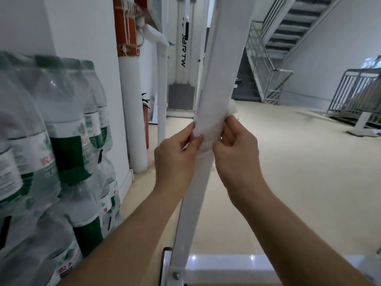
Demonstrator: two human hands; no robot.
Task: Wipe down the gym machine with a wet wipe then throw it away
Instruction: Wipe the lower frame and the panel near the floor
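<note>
A white slanted metal beam (218, 65) of the gym machine rises through the middle of the view. A white wet wipe (209, 129) is wrapped across the beam's front, with a bunched end sticking out at its right edge. My left hand (177, 155) pinches the wipe's left side against the beam. My right hand (237, 149) pinches its right side, fingers curled. Both forearms reach up from the bottom of the frame.
Shrink-wrapped packs of water bottles (51, 151) are stacked close on the left. White posts (134, 112) and a weight stack (181, 100) stand behind. The machine's base bar (226, 267) lies below. A staircase (268, 65) and metal railings (358, 96) sit at the right across beige floor.
</note>
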